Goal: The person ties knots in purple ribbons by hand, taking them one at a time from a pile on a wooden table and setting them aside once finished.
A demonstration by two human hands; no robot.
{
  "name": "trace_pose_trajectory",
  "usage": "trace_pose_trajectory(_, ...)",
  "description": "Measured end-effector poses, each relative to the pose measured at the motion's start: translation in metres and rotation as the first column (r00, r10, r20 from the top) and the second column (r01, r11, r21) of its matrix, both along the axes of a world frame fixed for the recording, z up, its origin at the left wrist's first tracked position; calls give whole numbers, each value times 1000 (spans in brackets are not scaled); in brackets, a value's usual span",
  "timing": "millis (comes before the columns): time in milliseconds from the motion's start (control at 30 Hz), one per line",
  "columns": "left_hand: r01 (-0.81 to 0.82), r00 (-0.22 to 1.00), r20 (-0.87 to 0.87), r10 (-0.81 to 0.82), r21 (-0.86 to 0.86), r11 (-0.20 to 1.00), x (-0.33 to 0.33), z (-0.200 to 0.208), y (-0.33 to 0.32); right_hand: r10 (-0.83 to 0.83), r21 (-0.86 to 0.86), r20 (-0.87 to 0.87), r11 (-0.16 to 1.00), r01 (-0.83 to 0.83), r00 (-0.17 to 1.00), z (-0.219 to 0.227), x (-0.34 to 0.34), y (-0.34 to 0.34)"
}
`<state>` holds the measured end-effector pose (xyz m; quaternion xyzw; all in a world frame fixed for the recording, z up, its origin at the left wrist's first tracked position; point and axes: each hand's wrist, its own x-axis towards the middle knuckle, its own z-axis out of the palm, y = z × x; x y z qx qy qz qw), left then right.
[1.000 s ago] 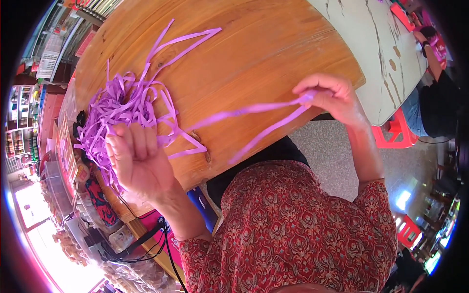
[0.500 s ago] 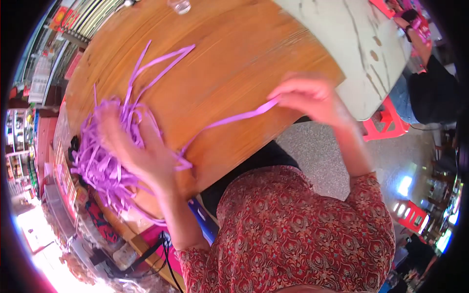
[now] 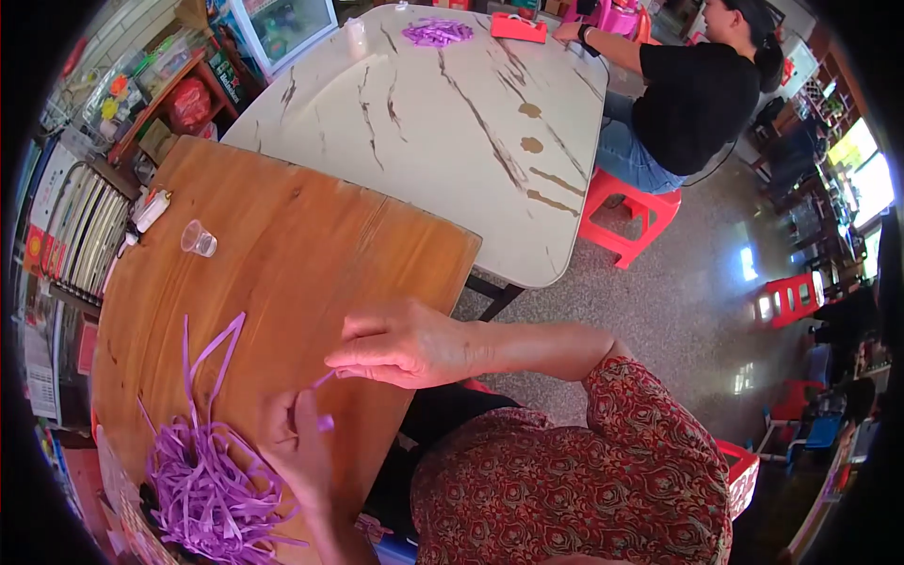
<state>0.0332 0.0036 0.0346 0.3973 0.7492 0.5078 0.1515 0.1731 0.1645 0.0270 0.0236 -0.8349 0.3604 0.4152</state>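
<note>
Over the near right part of the wooden table, the right hand pinches a purple ribbon between thumb and fingertips. Its short visible length slants down and leftward from that pinch, toward the left hand, whose fingers are bent and blurred; whether they grip anything I cannot tell. Just left, a tangled heap of purple ribbon lies on the wood, loops running every way, one folded strand stretching lengthwise toward the table's far side. Farther along sits a clear plastic cup. Beyond, a marble-patterned white table bears another purple heap; a co-worker in black sits beside it on a red plastic stool, above a speckled floor. Farther back stands a glass-doored refrigerator.
</note>
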Motion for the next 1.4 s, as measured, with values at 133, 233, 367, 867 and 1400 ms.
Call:
trace_pose_trajectory(133, 3, 951, -308, 27, 98, 995, 7, 12, 14, -28, 238, -70, 970, 44, 997, 1, -16, -3)
trace_pose_trajectory(233, -9, 708, 668, -229, 332, 943, 6, 3, 11, -17, 362, -156, 929, 73, 988, 4, -31, -6)
trace_pose_trajectory(367, 44, 477, 766, -430, 468, 883, -10, -5, 1, -22, 434, -185, 895, 102, 982, 8, -39, -4)
trace_pose_trajectory(867, -129, 903, 429, -25, 325, 937, -10, -5, 1, -61, -261, 57, 962, 74, 996, 5, -29, 18)
trace_pose_trajectory(1400, -39, 998, 58, 25, 248, 968, -9, -7, 4, -54, 276, 200, 961, -4, 978, 6, -29, 0)
